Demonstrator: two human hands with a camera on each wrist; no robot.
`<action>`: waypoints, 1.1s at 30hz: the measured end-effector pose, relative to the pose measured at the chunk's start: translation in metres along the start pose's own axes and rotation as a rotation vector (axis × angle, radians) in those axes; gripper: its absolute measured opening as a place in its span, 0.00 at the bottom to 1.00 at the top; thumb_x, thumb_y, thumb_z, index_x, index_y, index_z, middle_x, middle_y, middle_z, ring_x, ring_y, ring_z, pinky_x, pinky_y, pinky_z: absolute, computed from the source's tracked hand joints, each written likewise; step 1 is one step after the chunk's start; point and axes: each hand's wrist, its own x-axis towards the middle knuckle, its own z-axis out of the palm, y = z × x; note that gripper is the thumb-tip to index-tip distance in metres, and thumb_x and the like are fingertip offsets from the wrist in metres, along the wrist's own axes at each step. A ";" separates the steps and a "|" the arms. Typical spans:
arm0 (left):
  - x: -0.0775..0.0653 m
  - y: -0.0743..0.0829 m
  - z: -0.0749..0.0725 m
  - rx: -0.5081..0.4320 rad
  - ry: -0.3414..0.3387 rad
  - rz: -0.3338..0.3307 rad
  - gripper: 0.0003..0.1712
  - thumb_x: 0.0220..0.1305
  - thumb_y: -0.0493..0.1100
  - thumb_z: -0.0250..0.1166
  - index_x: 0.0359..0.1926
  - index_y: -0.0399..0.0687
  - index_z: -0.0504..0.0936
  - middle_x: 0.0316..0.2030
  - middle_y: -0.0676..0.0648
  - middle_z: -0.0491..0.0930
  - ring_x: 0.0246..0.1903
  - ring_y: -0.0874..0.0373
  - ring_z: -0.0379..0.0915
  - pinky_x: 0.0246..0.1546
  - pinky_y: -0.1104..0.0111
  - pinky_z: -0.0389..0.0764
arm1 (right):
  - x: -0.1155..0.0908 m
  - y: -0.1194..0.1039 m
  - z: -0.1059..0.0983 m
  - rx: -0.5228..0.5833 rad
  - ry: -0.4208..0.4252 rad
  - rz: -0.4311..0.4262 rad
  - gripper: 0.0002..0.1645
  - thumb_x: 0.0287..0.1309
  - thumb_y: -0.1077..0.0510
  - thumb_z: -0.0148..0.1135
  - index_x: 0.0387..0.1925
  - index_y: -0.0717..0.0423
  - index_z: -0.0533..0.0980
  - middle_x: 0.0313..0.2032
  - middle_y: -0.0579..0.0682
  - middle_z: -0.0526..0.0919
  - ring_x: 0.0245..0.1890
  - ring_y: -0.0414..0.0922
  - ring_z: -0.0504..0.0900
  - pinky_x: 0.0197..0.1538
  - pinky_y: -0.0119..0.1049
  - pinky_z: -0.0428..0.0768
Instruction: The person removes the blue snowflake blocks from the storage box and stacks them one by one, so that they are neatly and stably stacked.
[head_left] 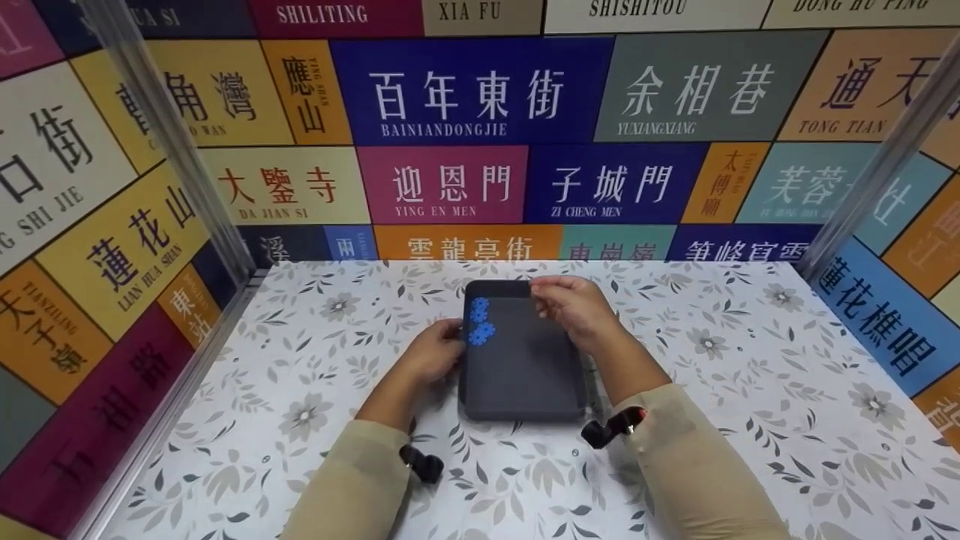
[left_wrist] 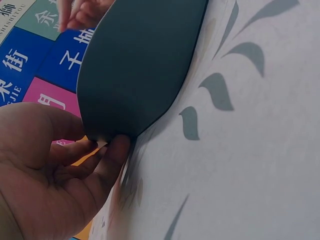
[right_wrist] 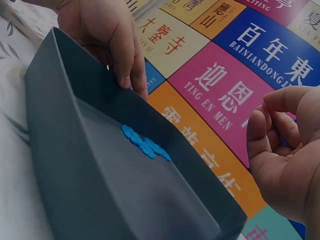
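And there's the left hand (head_left: pixel 439 349), drawn in narrow, gripping the left wall of the dark grey tray (head_left: pixel 525 367)! The right wrist view catches a digit lapped over the rim, with the rest of that hand on the outside. The tray sits flat in the middle of the counter (head_left: pixel 247 397), on its floral cover.

Across to the right hand (head_left: pixel 576 307), up by the far right corner: fingers curled, thumb and forefinger brought together at the tips, practically no gap between them. Is something tiny pinched in there? I cannot tell. From the right wrist, that hand shows apart from the rim, up in the air.

Inside the tray, look, a bunch of blue flower shapes (head_left: pixel 482 334) lies on the floor, close along the left wall, towards the far end, just beside where the left hand grips.
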 end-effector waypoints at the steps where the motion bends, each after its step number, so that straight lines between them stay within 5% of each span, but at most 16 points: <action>1: 0.000 0.000 0.000 -0.001 -0.001 0.002 0.31 0.72 0.40 0.58 0.75 0.41 0.74 0.68 0.39 0.80 0.66 0.45 0.77 0.71 0.51 0.77 | 0.004 0.000 0.003 0.003 -0.009 0.002 0.07 0.70 0.64 0.67 0.42 0.55 0.88 0.35 0.46 0.88 0.33 0.41 0.82 0.39 0.32 0.85; 5: 0.000 -0.001 -0.001 -0.005 -0.007 0.013 0.31 0.72 0.39 0.57 0.75 0.41 0.74 0.68 0.38 0.80 0.66 0.44 0.77 0.73 0.51 0.75 | 0.023 0.003 0.012 0.010 -0.048 0.037 0.07 0.69 0.64 0.67 0.40 0.53 0.88 0.33 0.45 0.88 0.31 0.41 0.83 0.37 0.30 0.84; 12: 0.001 -0.002 -0.001 0.007 -0.008 0.018 0.31 0.73 0.40 0.58 0.75 0.40 0.73 0.68 0.39 0.80 0.68 0.44 0.76 0.76 0.51 0.72 | 0.054 0.012 0.020 -0.037 -0.074 0.123 0.18 0.71 0.63 0.66 0.57 0.69 0.81 0.32 0.44 0.87 0.29 0.39 0.82 0.36 0.28 0.84; 20: -0.002 -0.005 -0.003 0.004 0.001 0.001 0.31 0.73 0.40 0.58 0.75 0.42 0.74 0.69 0.39 0.80 0.68 0.45 0.76 0.74 0.51 0.73 | 0.078 0.025 0.023 -0.118 -0.059 0.142 0.25 0.69 0.64 0.67 0.62 0.75 0.78 0.32 0.45 0.87 0.27 0.38 0.81 0.33 0.27 0.83; 29: -0.001 -0.004 -0.003 0.006 -0.006 0.022 0.30 0.73 0.40 0.58 0.75 0.41 0.74 0.68 0.39 0.80 0.65 0.45 0.78 0.71 0.50 0.76 | 0.089 0.041 0.017 -0.231 0.059 0.081 0.19 0.66 0.59 0.70 0.54 0.65 0.85 0.43 0.56 0.89 0.30 0.40 0.84 0.43 0.35 0.89; 33: -0.001 -0.003 -0.003 0.014 -0.006 0.020 0.31 0.73 0.40 0.58 0.75 0.42 0.74 0.68 0.39 0.80 0.64 0.45 0.78 0.70 0.52 0.78 | 0.091 0.049 0.015 -0.295 0.085 0.020 0.16 0.66 0.56 0.71 0.51 0.61 0.87 0.41 0.53 0.89 0.33 0.43 0.85 0.45 0.38 0.89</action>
